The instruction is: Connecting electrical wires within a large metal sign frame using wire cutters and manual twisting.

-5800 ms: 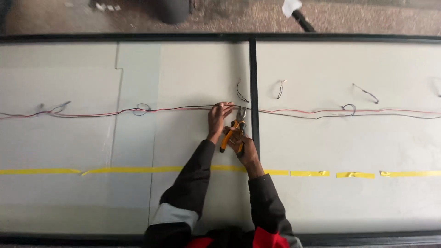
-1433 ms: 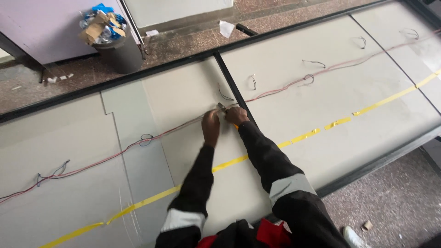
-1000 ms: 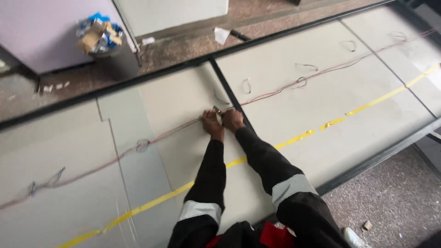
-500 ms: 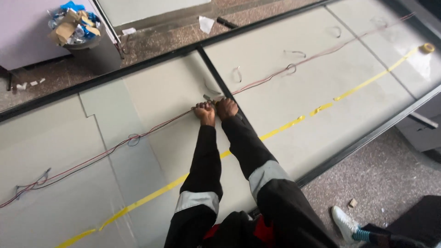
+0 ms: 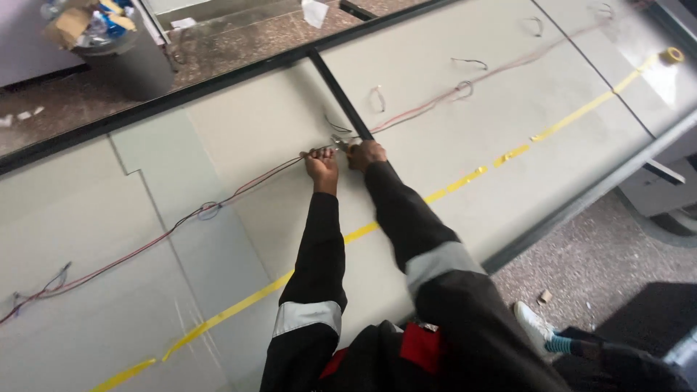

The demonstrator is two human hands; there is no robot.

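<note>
My left hand point(image 5: 321, 161) is closed on the red-and-black wires point(image 5: 239, 190) beside the black divider bar point(image 5: 341, 98) — right hand point(image 5: 365, 153) grips pliers point(image 5: 341, 142); loose loops farther along look unfinished

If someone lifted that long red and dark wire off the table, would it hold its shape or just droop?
The wire would probably droop: it lies in loose waves and small loops along the table. It looks thin, so likely light. Gripped by the left hand, it would likely drag along rather than roll.

trash bin point(image 5: 120, 54), yellow tape roll point(image 5: 673, 55)
</note>
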